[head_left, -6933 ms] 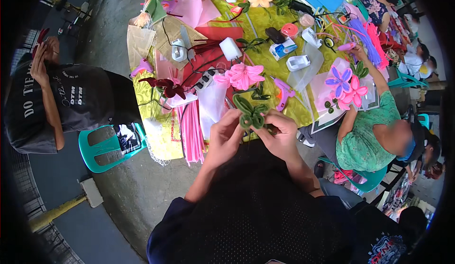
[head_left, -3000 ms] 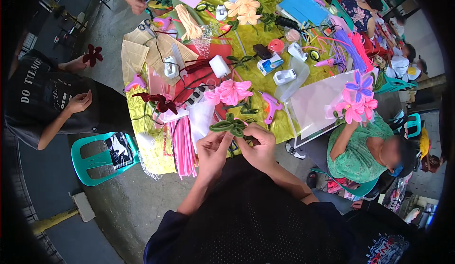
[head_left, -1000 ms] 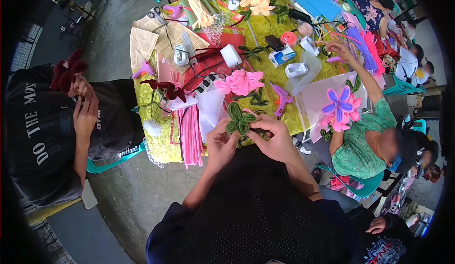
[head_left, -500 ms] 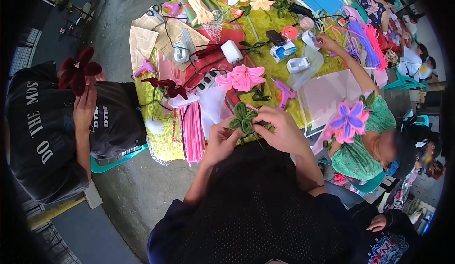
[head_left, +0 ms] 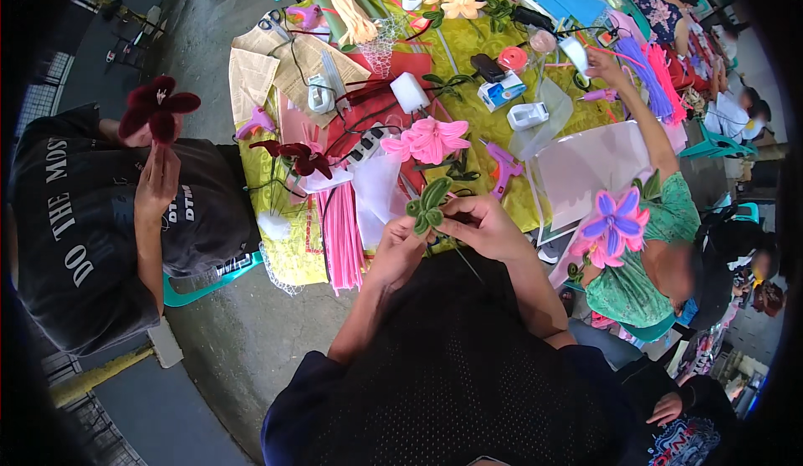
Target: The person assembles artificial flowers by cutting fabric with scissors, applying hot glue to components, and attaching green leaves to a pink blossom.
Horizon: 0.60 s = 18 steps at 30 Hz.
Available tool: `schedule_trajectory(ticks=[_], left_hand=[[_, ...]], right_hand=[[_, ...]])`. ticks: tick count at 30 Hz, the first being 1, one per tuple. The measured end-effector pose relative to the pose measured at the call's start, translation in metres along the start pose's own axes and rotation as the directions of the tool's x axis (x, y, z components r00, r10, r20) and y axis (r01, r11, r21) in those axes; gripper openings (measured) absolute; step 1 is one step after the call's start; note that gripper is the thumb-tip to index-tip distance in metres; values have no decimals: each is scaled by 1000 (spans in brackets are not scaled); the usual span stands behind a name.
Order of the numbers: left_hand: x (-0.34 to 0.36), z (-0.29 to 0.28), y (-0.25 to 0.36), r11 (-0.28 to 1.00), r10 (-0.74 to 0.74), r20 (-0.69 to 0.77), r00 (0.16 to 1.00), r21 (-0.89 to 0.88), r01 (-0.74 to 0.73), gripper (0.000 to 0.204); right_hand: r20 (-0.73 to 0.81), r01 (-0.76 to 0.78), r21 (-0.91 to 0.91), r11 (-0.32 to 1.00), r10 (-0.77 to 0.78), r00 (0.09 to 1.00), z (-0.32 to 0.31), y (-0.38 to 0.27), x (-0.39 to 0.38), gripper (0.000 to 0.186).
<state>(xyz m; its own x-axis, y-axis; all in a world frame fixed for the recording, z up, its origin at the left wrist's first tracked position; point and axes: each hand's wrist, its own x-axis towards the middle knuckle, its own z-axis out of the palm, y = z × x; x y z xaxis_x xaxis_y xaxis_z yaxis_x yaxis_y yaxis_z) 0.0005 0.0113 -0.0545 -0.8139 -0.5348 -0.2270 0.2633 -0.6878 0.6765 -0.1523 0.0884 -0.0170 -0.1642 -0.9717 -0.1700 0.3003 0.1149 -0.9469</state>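
Observation:
Between my two hands, over the near edge of the table, is a green pipe-cleaner leaf sprig [head_left: 430, 204] with several looped leaves. My left hand [head_left: 400, 251] is closed, its fingers pinching the sprig from below left. My right hand [head_left: 487, 228] pinches it from the right with thumb and forefinger. A thin wire stem [head_left: 467, 265] slants down below my fingers toward my lap. Just beyond my hands lie a pink pipe-cleaner flower [head_left: 428, 140] and a purple glue gun [head_left: 502, 167]. A bundle of pink pipe cleaners [head_left: 340, 236] hangs over the table edge to the left.
A yellow cloth [head_left: 452, 43] covers the table. On it are a power strip [head_left: 368, 144], a white tape dispenser [head_left: 527, 115], dark red flowers [head_left: 305, 161] and cables. A person at left holds a dark red flower [head_left: 159, 110]; one at right, in green, reaches across the table.
The leaf sprig has turned and tilted in my fingers, and its wire stem shows more. The person at right has lifted a white object, and the person at left has shifted the red flower rightward.

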Motion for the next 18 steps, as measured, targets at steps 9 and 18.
schedule_trajectory(ticks=[9,18], left_hand=[[5,31,1,988,48,-265,963,153,-8,18],[7,25,6,978,79,-154,985,202,-46,19]], right_hand=[[-191,189,-451,872,-301,934,9,-7,-3,8],[-158,16,-379,925,-82,984,1,-20,-9,10]])
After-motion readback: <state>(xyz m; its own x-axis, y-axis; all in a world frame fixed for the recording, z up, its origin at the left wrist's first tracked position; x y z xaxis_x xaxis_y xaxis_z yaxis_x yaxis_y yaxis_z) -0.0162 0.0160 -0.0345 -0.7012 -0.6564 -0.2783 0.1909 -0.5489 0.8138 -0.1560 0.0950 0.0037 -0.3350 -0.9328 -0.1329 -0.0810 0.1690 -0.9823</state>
